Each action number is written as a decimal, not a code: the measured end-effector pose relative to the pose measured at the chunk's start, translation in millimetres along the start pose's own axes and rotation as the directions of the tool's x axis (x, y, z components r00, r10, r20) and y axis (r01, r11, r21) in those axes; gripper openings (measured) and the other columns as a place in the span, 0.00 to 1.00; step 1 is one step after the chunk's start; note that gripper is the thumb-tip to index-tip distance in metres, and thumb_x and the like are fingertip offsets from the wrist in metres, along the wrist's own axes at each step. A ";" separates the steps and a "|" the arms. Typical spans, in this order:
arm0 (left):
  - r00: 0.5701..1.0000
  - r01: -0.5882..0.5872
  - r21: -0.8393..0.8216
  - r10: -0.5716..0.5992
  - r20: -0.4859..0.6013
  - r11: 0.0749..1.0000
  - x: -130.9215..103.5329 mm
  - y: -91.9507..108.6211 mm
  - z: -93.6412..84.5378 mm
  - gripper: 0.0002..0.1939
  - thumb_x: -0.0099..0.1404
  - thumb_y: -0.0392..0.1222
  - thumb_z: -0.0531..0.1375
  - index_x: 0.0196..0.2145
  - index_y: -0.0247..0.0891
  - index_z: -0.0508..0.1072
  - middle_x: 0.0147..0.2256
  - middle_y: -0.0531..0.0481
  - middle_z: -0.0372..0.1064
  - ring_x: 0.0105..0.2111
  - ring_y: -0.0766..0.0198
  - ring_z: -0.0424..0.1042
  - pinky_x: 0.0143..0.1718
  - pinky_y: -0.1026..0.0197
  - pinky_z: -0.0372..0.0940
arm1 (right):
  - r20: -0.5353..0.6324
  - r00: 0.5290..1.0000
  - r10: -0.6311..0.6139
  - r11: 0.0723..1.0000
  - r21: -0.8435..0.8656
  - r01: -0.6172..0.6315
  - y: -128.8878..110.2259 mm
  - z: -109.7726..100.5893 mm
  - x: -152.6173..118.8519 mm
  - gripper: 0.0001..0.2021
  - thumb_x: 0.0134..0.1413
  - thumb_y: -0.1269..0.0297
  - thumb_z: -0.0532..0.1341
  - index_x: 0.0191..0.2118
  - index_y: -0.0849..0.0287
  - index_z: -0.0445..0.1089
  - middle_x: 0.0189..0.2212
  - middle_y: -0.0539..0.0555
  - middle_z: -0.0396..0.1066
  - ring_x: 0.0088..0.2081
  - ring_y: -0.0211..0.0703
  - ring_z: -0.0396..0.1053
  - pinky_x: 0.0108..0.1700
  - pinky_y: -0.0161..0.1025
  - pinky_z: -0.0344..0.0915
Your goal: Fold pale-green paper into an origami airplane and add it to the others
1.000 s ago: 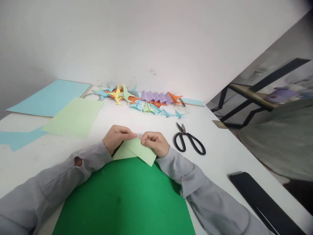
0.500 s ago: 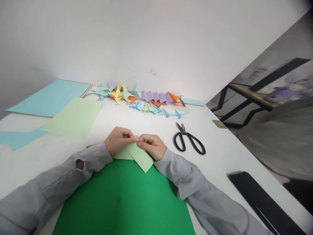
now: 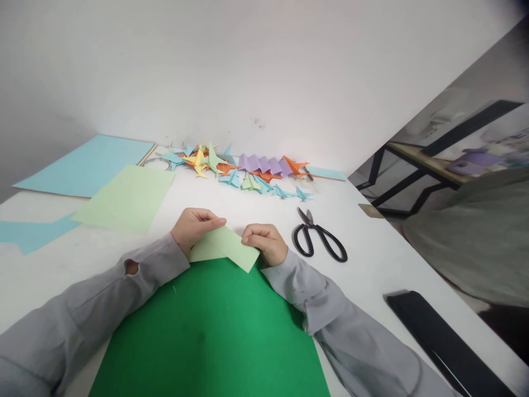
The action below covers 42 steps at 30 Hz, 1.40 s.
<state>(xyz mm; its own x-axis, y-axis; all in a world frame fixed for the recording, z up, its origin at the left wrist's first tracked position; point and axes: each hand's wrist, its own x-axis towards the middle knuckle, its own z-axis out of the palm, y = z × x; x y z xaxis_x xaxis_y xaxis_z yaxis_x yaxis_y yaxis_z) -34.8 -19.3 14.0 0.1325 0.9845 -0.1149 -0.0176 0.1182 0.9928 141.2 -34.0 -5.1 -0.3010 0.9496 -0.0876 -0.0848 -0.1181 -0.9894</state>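
Observation:
A pale green folded paper is held between my two hands, over the far edge of a green sheet. My left hand pinches its upper left part, thumb on top. At the paper's right side, my right hand grips the edge between thumb and bent fingers. The paper spreads in two angled flaps, with a notch along its lower edge. My fingers hide parts of both ends.
Black-handled scissors lie right of my hands, and a long black object nearer. Folded paper figures line the wall. Light green paper and blue sheets lie left. A shelf frame stands beyond the table's right edge.
My hands have moved apart along the paper's upper edge, the right one shifting rightward. More of the paper shows between them, and its right flap has swung upward.

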 end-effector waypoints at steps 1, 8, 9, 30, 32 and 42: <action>0.999 0.027 -0.039 -0.028 -0.016 0.999 0.4 -0.5 -0.5 0.13 0.36 0.45 0.69 0.15 0.33 0.71 0.16 0.54 0.65 0.19 0.71 0.59 0.20 0.67 0.55 | -0.004 1.000 0.003 0.999 0.034 -0.003 0.4 -0.9 0.4 0.05 0.30 0.68 0.61 0.13 0.61 0.66 0.06 0.44 0.59 0.09 0.30 0.51 0.12 0.30 0.44; 0.988 0.146 -0.215 -0.155 -0.024 0.966 0.1 -1.1 -2.0 0.14 0.35 0.44 0.69 0.16 0.33 0.71 0.15 0.55 0.65 0.16 0.71 0.61 0.18 0.66 0.56 | -0.044 0.999 -0.003 0.991 0.130 0.008 -2.0 -5.6 0.8 0.05 0.27 0.69 0.56 0.10 0.61 0.65 0.03 0.47 0.58 0.06 0.30 0.47 0.10 0.30 0.39; 0.985 0.158 -0.228 -0.169 -0.028 0.961 -0.4 -0.4 -1.9 0.14 0.34 0.44 0.70 0.16 0.33 0.71 0.15 0.54 0.65 0.16 0.71 0.61 0.18 0.66 0.56 | -0.039 0.999 -0.014 0.989 0.145 0.019 -2.3 -6.3 0.7 0.05 0.26 0.69 0.55 0.10 0.61 0.65 0.02 0.47 0.58 0.06 0.30 0.46 0.10 0.30 0.39; 0.998 0.051 -0.154 -0.054 -0.012 0.987 -0.4 -4.4 0.5 0.12 0.37 0.42 0.69 0.15 0.33 0.71 0.15 0.55 0.64 0.18 0.72 0.59 0.19 0.67 0.54 | 0.053 0.996 -0.071 0.997 0.047 0.069 3.6 -5.2 2.9 0.15 0.38 0.54 0.63 0.17 0.62 0.67 0.11 0.47 0.61 0.14 0.31 0.55 0.16 0.32 0.47; 1.000 0.016 -0.125 -0.018 -0.013 0.992 -0.3 -4.8 0.7 0.12 0.37 0.42 0.68 0.14 0.33 0.70 0.15 0.55 0.64 0.18 0.72 0.59 0.20 0.67 0.54 | 0.074 0.994 -0.075 0.996 -0.051 0.079 5.0 -3.4 2.3 0.15 0.37 0.54 0.64 0.17 0.62 0.66 0.10 0.45 0.58 0.14 0.29 0.52 0.17 0.31 0.45; 0.997 0.006 -0.238 -0.024 -0.070 0.971 -2.3 -4.1 5.3 0.15 0.35 0.38 0.69 0.11 0.33 0.65 0.13 0.57 0.60 0.16 0.74 0.57 0.17 0.68 0.51 | 0.054 0.991 -0.124 0.985 -0.113 0.129 5.8 -4.4 2.1 0.22 0.38 0.57 0.65 0.09 0.59 0.53 0.04 0.41 0.49 0.09 0.26 0.43 0.13 0.31 0.37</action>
<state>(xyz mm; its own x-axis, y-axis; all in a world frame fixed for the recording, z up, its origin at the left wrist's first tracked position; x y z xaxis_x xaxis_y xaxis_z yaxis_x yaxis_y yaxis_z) -29.8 -22.7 10.3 0.0631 0.9881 -0.1403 -0.2517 0.1518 0.9558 144.2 -31.5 -11.5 -0.3391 0.9398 0.0420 -0.0150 0.0393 -0.9991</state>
